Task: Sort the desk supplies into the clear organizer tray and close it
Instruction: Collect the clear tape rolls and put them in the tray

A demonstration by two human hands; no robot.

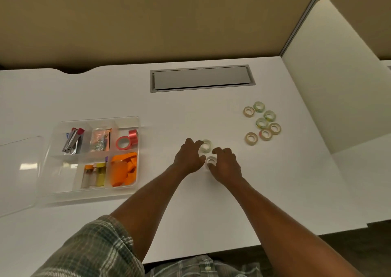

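Clear plastic organizer tray (88, 195) sits open on the white surface (190, 111), clear lid (19, 171) just beside it on its left. Right of the tray both hands meet: left hand (188, 158) curls its fingers round a clear tape roll (206, 145), right hand (226, 164) pinches a second small clear roll (211, 160) just beside it. Further right of the tray, well apart: seven loose tape rolls (262, 122), clustered. Inside the tray: red-and-silver stapler (73, 140), pink tape ring (123, 143), orange ribbon (124, 171).
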